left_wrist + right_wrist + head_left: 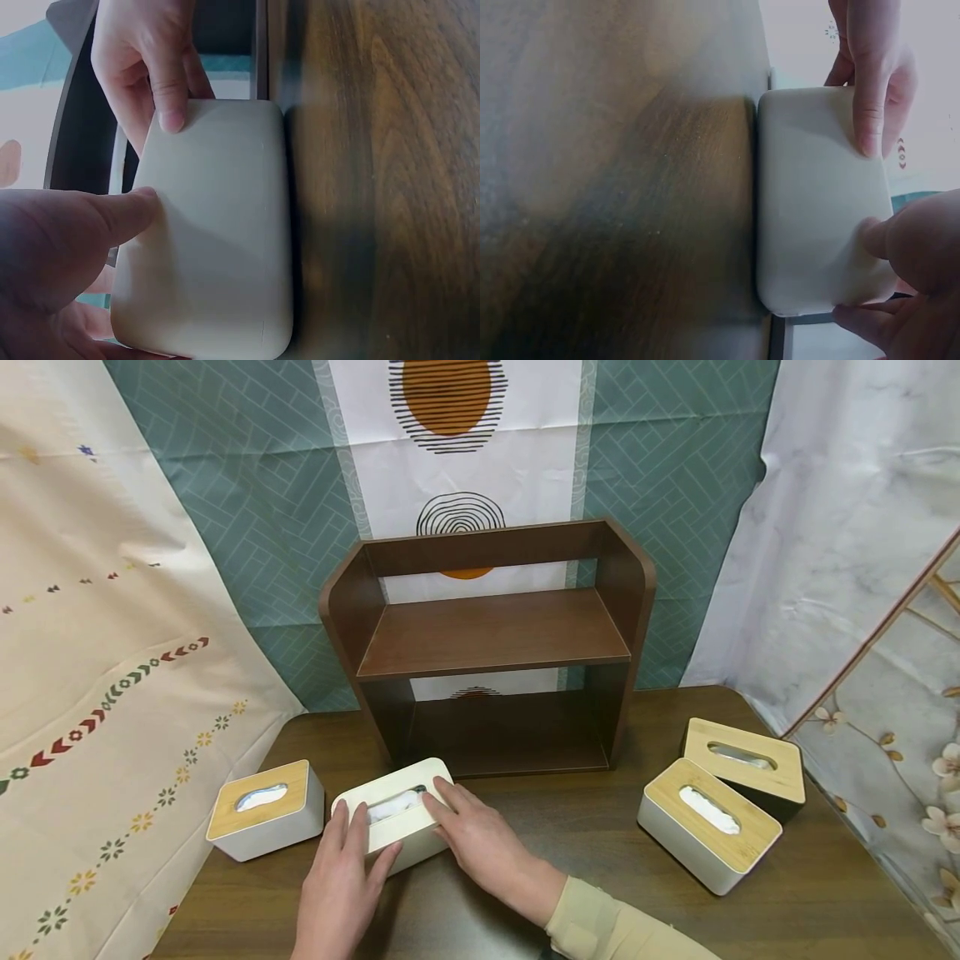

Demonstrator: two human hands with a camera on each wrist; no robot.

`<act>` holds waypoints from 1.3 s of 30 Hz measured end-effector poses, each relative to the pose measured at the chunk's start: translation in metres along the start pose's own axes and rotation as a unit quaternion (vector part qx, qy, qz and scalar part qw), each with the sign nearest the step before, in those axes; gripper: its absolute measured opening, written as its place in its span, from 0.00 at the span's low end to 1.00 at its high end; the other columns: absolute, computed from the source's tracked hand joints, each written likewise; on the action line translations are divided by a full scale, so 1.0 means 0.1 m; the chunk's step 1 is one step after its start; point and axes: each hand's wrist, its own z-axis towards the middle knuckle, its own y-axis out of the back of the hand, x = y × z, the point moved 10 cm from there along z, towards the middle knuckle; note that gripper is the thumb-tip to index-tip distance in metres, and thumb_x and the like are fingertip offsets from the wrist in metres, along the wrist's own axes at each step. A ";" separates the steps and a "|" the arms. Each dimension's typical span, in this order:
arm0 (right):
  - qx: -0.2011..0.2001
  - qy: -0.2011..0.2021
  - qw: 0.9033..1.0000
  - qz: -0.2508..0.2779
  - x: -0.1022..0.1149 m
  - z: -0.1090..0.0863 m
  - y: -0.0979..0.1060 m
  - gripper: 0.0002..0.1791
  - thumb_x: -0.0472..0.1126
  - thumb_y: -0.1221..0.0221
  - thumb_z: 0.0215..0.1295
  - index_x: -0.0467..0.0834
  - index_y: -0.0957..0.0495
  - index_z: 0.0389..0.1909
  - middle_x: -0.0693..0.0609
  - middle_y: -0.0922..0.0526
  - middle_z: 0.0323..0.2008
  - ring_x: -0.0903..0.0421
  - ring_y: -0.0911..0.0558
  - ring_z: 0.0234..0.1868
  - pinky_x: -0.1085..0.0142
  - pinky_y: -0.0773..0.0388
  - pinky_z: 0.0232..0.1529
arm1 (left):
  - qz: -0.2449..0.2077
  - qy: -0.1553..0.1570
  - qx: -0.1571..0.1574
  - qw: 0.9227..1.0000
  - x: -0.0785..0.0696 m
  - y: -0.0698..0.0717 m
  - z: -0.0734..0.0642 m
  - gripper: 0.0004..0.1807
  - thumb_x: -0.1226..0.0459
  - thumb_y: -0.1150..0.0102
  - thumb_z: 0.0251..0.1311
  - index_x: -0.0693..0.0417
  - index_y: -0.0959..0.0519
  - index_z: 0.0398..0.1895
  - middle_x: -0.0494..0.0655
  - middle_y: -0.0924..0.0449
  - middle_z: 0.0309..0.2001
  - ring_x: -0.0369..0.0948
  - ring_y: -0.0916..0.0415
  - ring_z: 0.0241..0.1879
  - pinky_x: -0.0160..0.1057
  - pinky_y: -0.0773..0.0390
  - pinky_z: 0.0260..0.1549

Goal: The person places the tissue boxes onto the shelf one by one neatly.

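A cream tissue box [415, 850] with a pale lid and an oval slot sits at an angle on the table, in front of the shelf's left part. White tissue shows in the slot. My left hand [339, 878] grips its left end, the thumb [124, 214] against the front side and the fingers over the lid's edge. At the right end my right hand [491, 847] holds the box, with its thumb [876, 238] on the front side and fingers reaching onto the lid. Both wrist views show the plain front side close up, its lower edge along the table.
A dark brown two-tier shelf [495, 631] stands at the back of the table [570, 877]. To the left is a white tissue box [266, 835] with a wooden lid. At the right, a similar white one [678, 827] stands against a black one [783, 806]. Patterned cloths hang around.
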 end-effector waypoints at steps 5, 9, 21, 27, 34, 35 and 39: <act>-0.014 0.006 1.000 -0.001 -0.02 -0.03 0.04 0.29 0.41 0.29 0.77 0.40 0.22 0.75 0.39 0.24 0.76 0.41 0.16 0.69 0.52 0.14 0.61 | -0.003 -0.016 -0.015 1.000 -0.05 0.02 0.01 0.38 0.57 0.17 0.63 0.68 0.21 0.70 0.74 0.28 0.73 0.69 0.27 0.70 0.73 0.20 0.54; -0.020 0.009 1.000 -0.004 -0.02 -0.05 0.06 0.28 0.41 0.29 0.76 0.40 0.21 0.73 0.40 0.22 0.74 0.41 0.15 0.67 0.53 0.14 0.61 | -0.001 -0.029 -0.027 0.999 -0.09 0.04 0.01 0.37 0.57 0.16 0.61 0.67 0.19 0.68 0.72 0.26 0.72 0.72 0.26 0.68 0.73 0.20 0.54; -0.028 -0.011 1.000 0.009 -0.08 -0.14 0.16 0.24 0.40 0.31 0.78 0.40 0.20 0.70 0.42 0.21 0.73 0.41 0.16 0.68 0.52 0.17 0.65 | -0.008 -0.044 -0.030 0.999 -0.22 0.01 0.01 0.35 0.57 0.16 0.60 0.67 0.17 0.66 0.72 0.22 0.69 0.77 0.24 0.64 0.74 0.20 0.54; -0.050 -0.020 0.998 0.016 -0.13 -0.21 0.28 0.23 0.38 0.30 0.76 0.39 0.19 0.68 0.41 0.19 0.72 0.40 0.15 0.67 0.50 0.17 0.64 | -0.010 -0.060 -0.035 0.997 -0.33 -0.02 0.03 0.34 0.57 0.16 0.61 0.67 0.16 0.65 0.72 0.21 0.67 0.77 0.23 0.62 0.73 0.20 0.56; -0.079 -0.038 0.996 0.033 -0.22 -0.29 0.43 0.21 0.34 0.28 0.73 0.40 0.18 0.64 0.42 0.19 0.72 0.39 0.15 0.67 0.49 0.16 0.63 | -0.014 -0.083 -0.051 0.995 -0.48 -0.02 0.08 0.34 0.57 0.15 0.59 0.67 0.15 0.64 0.70 0.20 0.66 0.75 0.21 0.62 0.71 0.19 0.55; -0.080 -0.040 0.995 0.033 -0.24 -0.29 0.44 0.21 0.34 0.28 0.73 0.40 0.18 0.64 0.42 0.19 0.72 0.39 0.16 0.68 0.49 0.16 0.63 | -0.015 -0.084 -0.053 0.995 -0.50 -0.02 0.09 0.34 0.57 0.15 0.58 0.67 0.15 0.64 0.70 0.19 0.66 0.75 0.21 0.62 0.71 0.18 0.55; -0.082 -0.045 0.995 0.030 -0.28 -0.31 0.49 0.20 0.35 0.28 0.73 0.41 0.18 0.63 0.43 0.19 0.72 0.39 0.16 0.68 0.49 0.16 0.63 | -0.020 -0.090 -0.060 0.994 -0.55 -0.02 0.12 0.34 0.57 0.13 0.57 0.67 0.14 0.63 0.69 0.19 0.66 0.75 0.21 0.62 0.71 0.18 0.54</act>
